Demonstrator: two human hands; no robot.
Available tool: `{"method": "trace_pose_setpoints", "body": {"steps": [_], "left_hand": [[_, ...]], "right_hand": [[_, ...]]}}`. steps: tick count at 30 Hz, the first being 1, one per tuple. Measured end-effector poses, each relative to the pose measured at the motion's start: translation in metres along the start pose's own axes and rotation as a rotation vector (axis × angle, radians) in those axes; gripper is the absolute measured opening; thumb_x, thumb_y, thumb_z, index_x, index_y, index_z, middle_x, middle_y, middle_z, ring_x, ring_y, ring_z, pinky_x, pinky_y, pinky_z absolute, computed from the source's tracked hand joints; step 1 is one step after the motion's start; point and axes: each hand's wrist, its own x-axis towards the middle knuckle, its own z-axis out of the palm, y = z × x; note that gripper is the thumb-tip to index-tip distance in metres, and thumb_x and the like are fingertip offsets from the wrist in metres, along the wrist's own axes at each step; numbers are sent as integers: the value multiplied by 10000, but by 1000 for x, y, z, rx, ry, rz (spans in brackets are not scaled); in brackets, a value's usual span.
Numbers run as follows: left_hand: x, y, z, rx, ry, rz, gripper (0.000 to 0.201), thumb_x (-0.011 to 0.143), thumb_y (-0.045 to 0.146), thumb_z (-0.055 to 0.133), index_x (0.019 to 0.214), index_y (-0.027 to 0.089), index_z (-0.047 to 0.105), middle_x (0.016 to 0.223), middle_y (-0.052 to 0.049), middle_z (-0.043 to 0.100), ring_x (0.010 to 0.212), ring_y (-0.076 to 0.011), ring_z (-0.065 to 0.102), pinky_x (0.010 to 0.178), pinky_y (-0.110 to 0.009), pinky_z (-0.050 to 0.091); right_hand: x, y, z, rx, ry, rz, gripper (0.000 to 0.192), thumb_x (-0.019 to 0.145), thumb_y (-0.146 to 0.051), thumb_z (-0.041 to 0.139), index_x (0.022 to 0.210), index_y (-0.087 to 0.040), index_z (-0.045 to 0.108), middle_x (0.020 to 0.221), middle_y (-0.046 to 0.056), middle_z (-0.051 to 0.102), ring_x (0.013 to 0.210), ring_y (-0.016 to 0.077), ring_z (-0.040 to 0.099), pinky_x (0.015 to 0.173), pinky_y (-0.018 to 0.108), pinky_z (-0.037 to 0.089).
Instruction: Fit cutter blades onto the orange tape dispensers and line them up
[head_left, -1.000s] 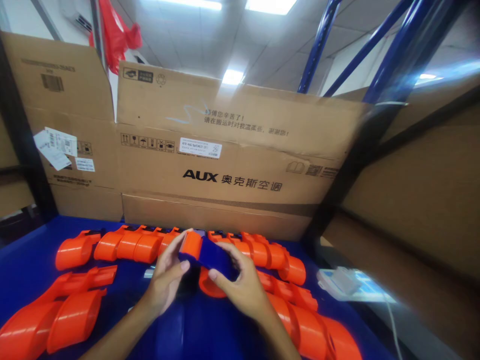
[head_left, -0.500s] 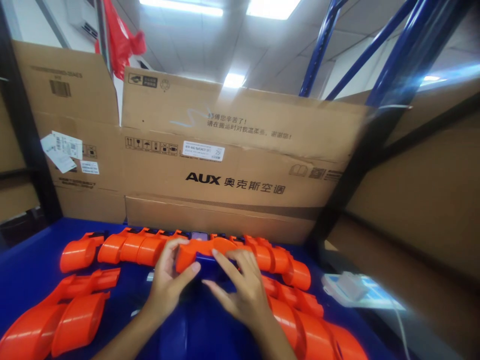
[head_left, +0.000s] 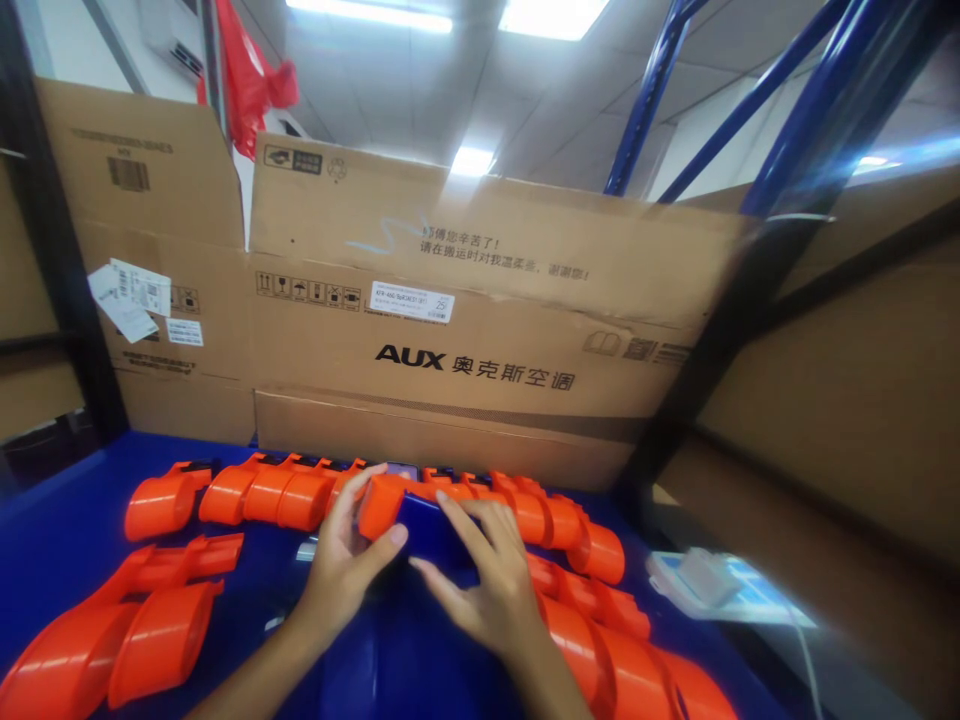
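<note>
My left hand is closed around an orange plastic part with a rounded, cup-like end, its thumb along the near side. Against that part sits a dark blue piece, partly covered by my fingers. My right hand grips the blue piece from the right, index and middle fingers over its top and thumb underneath. Both are held up over the blue table surface. How they join is hidden.
Rows of similar orange parts lie behind my hands, with more orange parts at left and others at right. A cardboard panel stands behind. A power strip with a cord is at the right.
The held orange part has tilted, so less of its top and more of the blue piece's face show. My hands keep nearly the same hold. The view has shifted slightly.
</note>
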Motion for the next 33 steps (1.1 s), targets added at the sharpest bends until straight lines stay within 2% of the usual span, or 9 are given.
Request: {"method": "trace_pose_setpoints", "body": {"steps": [4, 7, 10, 16, 21, 23, 25, 28, 33], "left_hand": [[-3, -6, 3, -89, -170, -19, 756, 777, 299, 788, 1454, 293, 452, 1445, -112, 561, 1302, -335, 537, 1033, -416, 466], [-6, -11, 4, -26, -291, -18, 734, 781, 290, 787, 1446, 297, 476, 1476, -118, 532, 1316, -342, 521, 1043, -439, 458], [-11, -14, 4, 30, -359, -28, 716, 798, 309, 774, 1448, 285, 475, 1505, -109, 505, 1349, -342, 487, 1107, -464, 398], [-17, -18, -3, 114, -250, -54, 558, 905, 402, 631, 1420, 239, 492, 1421, -99, 590, 1369, -337, 466, 1136, -487, 357], [-18, -7, 0, 184, -285, 5, 789, 782, 319, 772, 1477, 255, 405, 1438, -109, 561, 1294, -355, 531, 1093, -497, 399], [-18, 4, -1, 245, -238, 12, 784, 771, 301, 778, 1470, 265, 424, 1395, -105, 598, 1236, -355, 577, 1060, -493, 428], [-17, 19, -12, 330, -179, 21, 665, 801, 318, 741, 1418, 261, 501, 1342, -98, 643, 1215, -355, 595, 1057, -488, 426], [-17, 47, -47, 557, -105, 21, 539, 839, 371, 682, 1357, 274, 569, 1286, -74, 685, 1181, -350, 620, 1027, -470, 443], [-24, 96, -115, 1178, -80, -25, 609, 843, 477, 630, 1415, 293, 526, 953, -66, 780, 902, -363, 715, 819, -449, 512]], "right_hand": [[0, 3, 2, 178, 85, 206, 618, 843, -375, 726, 1411, -265, 510, 1275, 124, 638, 1149, 322, 621, 994, 504, 503], [-4, 6, 9, 369, 183, 406, 456, 969, -456, 526, 1369, -237, 534, 1316, 114, 637, 1212, 304, 605, 1033, 490, 486], [-9, 6, 21, 462, 216, 577, 488, 1024, -516, 350, 1369, -229, 543, 1359, 96, 623, 1300, 280, 549, 1067, 469, 470], [-24, 4, 45, 543, 60, 646, 580, 1021, -565, 293, 1420, -216, 530, 1398, 96, 597, 1435, 236, 394, 1155, 476, 390], [-27, 6, 48, 581, -33, 660, 600, 1024, -569, 273, 1496, -229, 418, 1502, 79, 490, 1492, 204, 273, 1218, 505, 255], [-24, 5, 46, 584, -61, 644, 589, 1027, -570, 257, 1498, -248, 406, 1528, 68, 452, 1494, 199, 263, 1226, 495, 229], [-19, 3, 42, 573, -57, 594, 559, 1034, -559, 224, 1448, -270, 466, 1495, 62, 480, 1452, 207, 339, 1214, 482, 257], [-12, 2, 33, 545, -31, 476, 557, 1048, -522, 155, 1312, -284, 584, 1353, 61, 580, 1318, 226, 481, 1162, 475, 325], [-4, 2, 19, 494, 45, 419, 583, 1053, -495, 141, 1139, -268, 670, 1206, 60, 643, 1192, 250, 548, 1083, 466, 378]]}}
